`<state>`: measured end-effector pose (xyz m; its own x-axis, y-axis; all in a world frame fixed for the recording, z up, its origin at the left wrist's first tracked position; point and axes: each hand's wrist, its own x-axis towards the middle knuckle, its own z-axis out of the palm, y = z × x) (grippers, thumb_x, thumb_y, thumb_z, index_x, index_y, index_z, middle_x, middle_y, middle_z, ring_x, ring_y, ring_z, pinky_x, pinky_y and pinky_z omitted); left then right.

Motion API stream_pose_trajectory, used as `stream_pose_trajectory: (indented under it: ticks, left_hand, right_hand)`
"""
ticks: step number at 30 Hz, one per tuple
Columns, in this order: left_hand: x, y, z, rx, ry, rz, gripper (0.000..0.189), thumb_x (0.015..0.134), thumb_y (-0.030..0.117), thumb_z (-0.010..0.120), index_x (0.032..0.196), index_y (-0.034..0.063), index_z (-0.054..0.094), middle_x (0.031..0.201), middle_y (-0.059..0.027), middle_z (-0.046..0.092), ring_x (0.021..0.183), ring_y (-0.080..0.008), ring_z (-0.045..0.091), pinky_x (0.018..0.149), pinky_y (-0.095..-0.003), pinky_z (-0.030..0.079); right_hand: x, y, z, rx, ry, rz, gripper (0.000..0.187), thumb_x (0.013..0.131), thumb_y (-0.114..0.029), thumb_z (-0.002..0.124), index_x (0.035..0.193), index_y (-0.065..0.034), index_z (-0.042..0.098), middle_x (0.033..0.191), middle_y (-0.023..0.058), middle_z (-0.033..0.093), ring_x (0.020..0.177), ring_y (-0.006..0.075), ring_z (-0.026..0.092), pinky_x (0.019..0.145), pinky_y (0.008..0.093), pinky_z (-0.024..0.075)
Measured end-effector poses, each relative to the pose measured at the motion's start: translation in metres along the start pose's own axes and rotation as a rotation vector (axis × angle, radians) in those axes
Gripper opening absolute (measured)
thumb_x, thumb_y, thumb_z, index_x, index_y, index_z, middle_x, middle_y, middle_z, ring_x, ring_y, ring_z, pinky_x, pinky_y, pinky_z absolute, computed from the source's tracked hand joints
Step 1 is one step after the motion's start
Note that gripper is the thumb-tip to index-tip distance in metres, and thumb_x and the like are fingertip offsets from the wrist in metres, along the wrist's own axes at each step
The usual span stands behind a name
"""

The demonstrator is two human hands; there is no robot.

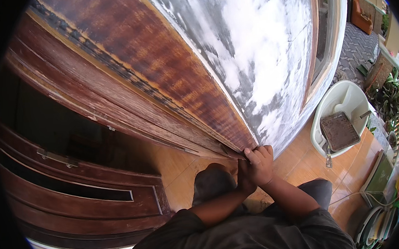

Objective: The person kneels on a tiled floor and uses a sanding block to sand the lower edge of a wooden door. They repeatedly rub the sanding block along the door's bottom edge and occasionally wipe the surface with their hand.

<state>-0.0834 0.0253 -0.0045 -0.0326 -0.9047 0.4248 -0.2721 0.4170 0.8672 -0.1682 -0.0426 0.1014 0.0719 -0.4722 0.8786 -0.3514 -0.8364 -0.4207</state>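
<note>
My two hands are close together at the low end of a brown wooden door frame (pixel 183 81). My right hand (pixel 262 163) has its fingers bent against the frame's edge, beside the wall. My left hand (pixel 245 176) is in shade just left of it and partly covered by it. A thin, flat dark piece (pixel 231 152) sticks out from between the hands along the frame face. Both hands appear closed on it; my fingers hide most of it, and its material is unclear. The frame's finish looks worn and patchy, with lighter streaks and a blackened strip.
A grey wall (pixel 260 52) with white patches adjoins the frame. At right, a pale plastic tub (pixel 348 93) holds a dirty rectangular tray (pixel 340 131) and a paintbrush (pixel 328 157). A brown panelled door (pixel 87 196) stands at left. Orange tiles (pixel 294 159) cover the floor.
</note>
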Motion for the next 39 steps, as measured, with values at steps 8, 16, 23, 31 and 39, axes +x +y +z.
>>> stream_pose_trajectory:
  ticks: [8, 16, 23, 31, 39]
  left_hand:
    - [0.001, 0.005, -0.003, -0.028, 0.002, -0.026, 0.066, 0.099, 0.017, 0.048, 0.155, -0.006, 0.022, 0.152, -0.0259, 0.034, 0.143, -0.0387, 0.037, 0.116, -0.0442, 0.031]
    - [0.003, 0.005, -0.009, -0.09, 0.031, -0.031, 0.069, 0.099, 0.02, 0.049, 0.156, -0.0058, 0.02, 0.154, -0.0256, 0.032, 0.145, -0.0377, 0.035, 0.116, -0.0434, 0.03]
    - [0.004, -0.014, -0.003, -0.153, 0.145, 0.031, 0.064, 0.106, 0.022, 0.044, 0.158, -0.005, 0.019, 0.157, -0.0241, 0.031, 0.145, -0.035, 0.034, 0.118, -0.0422, 0.029]
    - [-0.009, -0.037, 0.004, -0.277, 0.165, -0.163, 0.056, 0.111, 0.016, 0.037, 0.161, -0.0028, 0.018, 0.164, -0.0218, 0.027, 0.151, -0.0328, 0.029, 0.123, -0.0419, 0.025]
    - [-0.013, -0.037, 0.006, 0.061, 0.243, -0.259, 0.06, 0.11, 0.021, 0.042, 0.16, -0.0051, 0.019, 0.165, -0.029, 0.023, 0.153, -0.0442, 0.025, 0.124, -0.0462, 0.025]
  right_hand:
    - [0.002, 0.002, 0.002, -0.038, 0.092, -0.075, 0.078, 0.072, 0.003, 0.075, 0.144, -0.0128, 0.048, 0.079, -0.003, 0.052, 0.068, 0.0185, 0.051, 0.067, 0.0376, 0.0338]
    - [0.004, -0.002, 0.007, -0.078, 0.115, -0.068, 0.082, 0.073, 0.002, 0.077, 0.146, -0.0133, 0.045, 0.08, -0.0025, 0.053, 0.07, 0.0204, 0.052, 0.069, 0.0393, 0.0344]
    - [0.002, -0.006, 0.003, -0.166, 0.048, -0.043, 0.089, 0.074, -0.002, 0.082, 0.15, -0.0154, 0.038, 0.083, -0.0014, 0.055, 0.071, 0.022, 0.052, 0.07, 0.04, 0.0332]
    - [-0.006, -0.009, 0.007, -0.255, 0.013, -0.144, 0.086, 0.076, -0.005, 0.084, 0.148, -0.0101, 0.037, 0.081, 0.0002, 0.062, 0.064, 0.0228, 0.055, 0.068, 0.0411, 0.0351]
    - [-0.009, -0.002, 0.005, -0.299, -0.02, -0.023, 0.095, 0.084, 0.002, 0.078, 0.155, -0.0021, 0.014, 0.087, 0.0095, 0.059, 0.068, 0.0189, 0.049, 0.065, 0.0358, 0.0394]
